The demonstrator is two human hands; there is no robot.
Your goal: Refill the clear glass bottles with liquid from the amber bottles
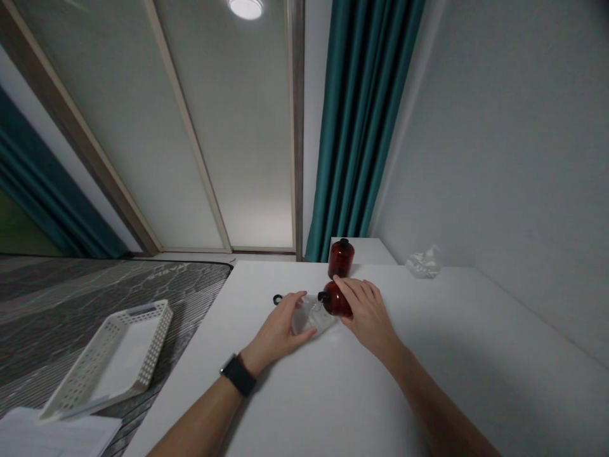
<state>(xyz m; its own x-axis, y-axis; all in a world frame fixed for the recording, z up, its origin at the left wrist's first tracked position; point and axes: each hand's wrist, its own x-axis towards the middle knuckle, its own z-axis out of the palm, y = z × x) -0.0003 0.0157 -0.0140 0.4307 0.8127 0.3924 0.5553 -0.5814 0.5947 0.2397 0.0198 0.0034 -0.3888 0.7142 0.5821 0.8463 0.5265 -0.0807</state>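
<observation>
- Head view: black ring [278, 299] left of the upright red bottle [341, 260].
- Left hand [280, 327], left of that bottle and nearer, parts thumb and fingers around a clear bag [309, 316], likely light, soft; cannot tell whether it pinches.
- Tilted red bottle [339, 299], just before the upright one, seems stiff, smooth; best held round its body.
- Right hand [367, 311] wraps it.
</observation>
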